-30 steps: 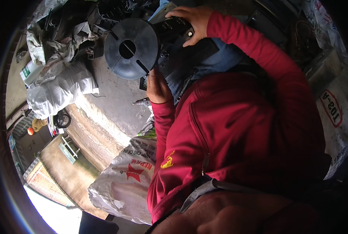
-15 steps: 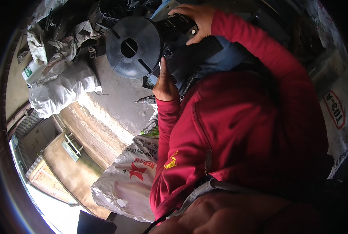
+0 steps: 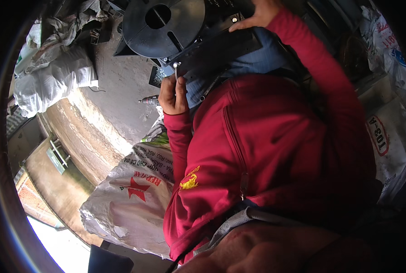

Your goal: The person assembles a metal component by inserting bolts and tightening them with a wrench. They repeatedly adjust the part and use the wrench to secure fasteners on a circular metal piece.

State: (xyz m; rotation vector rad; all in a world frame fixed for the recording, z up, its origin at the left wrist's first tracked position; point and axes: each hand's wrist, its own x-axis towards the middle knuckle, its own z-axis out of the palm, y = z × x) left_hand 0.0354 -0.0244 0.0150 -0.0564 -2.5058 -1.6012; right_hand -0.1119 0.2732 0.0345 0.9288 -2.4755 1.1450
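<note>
Black machine housing (image 3: 212, 50) with its round slotted disc (image 3: 164, 27) lies across your lap. You seem to be working a fastener at its lower edge: your left hand (image 3: 173, 95) is closed around a small metal tool (image 3: 176, 70), tip up. Next, seat it squarely. Your right hand (image 3: 257, 11), arm outstretched, presses flat on the far edge.

black slotted round disc (image 3: 163, 25) on dark machine base (image 3: 221, 48), tilted.
</note>
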